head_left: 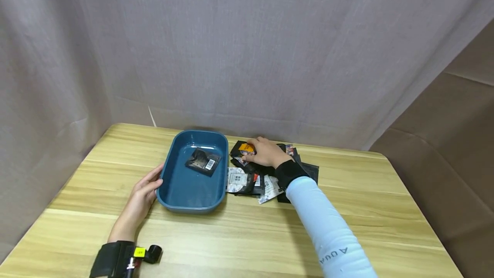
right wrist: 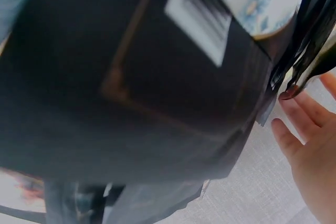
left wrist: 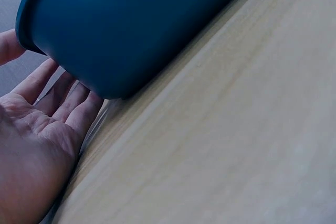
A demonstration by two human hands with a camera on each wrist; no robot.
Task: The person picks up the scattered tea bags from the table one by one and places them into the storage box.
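Observation:
A blue rectangular bin (head_left: 191, 200) stands on the table, and one small black packet (head_left: 203, 161) with a white barcode label lies inside. My left hand (head_left: 144, 190) touches the bin's left wall, thumb at the rim; its fingers lie fairly straight along the side in the left wrist view. To the right of the bin is a pile of flat packets (head_left: 238, 179), black and white ones overlapping. My right hand (head_left: 266, 152) reaches over its far side, thumb and fingers spread about a black packet with an orange label (head_left: 247, 148). In the right wrist view, fingertips (right wrist: 286, 129) meet dark packet edges.
The wood-grain table (head_left: 231, 243) reaches close to a grey cloth (head_left: 247, 55) at the back. A brown panel (head_left: 447, 140) is on the right. A black strap with a small camera (head_left: 153, 254) sits on the left wrist.

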